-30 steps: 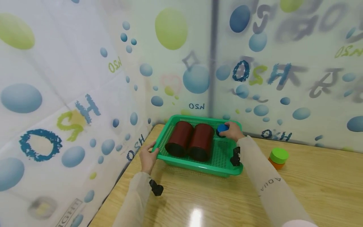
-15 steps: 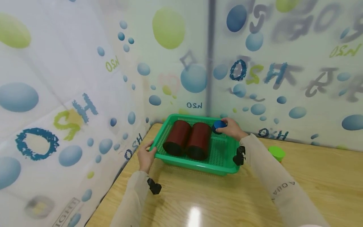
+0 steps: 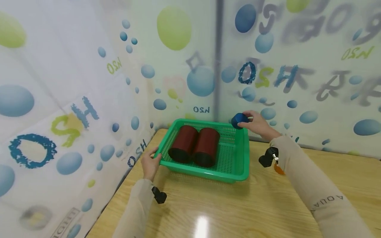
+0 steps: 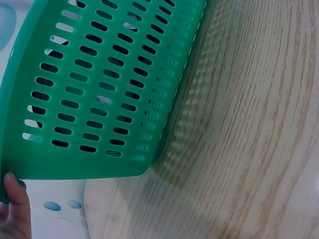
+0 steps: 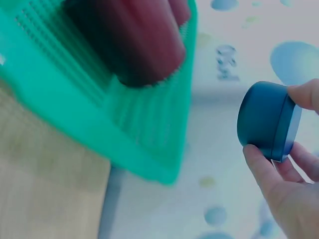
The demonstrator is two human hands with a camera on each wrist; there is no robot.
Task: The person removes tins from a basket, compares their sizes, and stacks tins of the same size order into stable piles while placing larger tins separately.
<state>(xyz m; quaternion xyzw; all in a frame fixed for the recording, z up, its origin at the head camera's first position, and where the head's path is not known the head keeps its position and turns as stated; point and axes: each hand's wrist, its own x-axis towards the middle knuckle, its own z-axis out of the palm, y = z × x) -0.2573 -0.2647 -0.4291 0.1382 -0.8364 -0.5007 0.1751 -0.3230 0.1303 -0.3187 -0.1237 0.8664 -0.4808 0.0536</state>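
A green plastic basket [image 3: 205,171] stands on the table with two dark red cylinders [image 3: 183,143] lying side by side in its left part. My left hand [image 3: 150,163] grips the basket's near left corner by the rim, thumb on top. In the left wrist view that thumb [image 4: 17,199] shows at the slotted basket wall [image 4: 75,164]. Above the basket's far right corner, my right hand [image 3: 258,125] holds a small round blue container [image 3: 239,121] between thumb and fingers. The right wrist view shows the blue container [image 5: 264,122] tilted, with a seam around it near the fingers.
A small orange object [image 3: 279,169] sits on the wooden table [image 3: 268,205] to the right, mostly covered by the right forearm. A patterned curtain [image 3: 190,49] closes off the back and left sides, close behind the basket.
My right hand has lifted the blue container up out of the basket's far right corner and moved right. The left hand keeps its grip on the rim.
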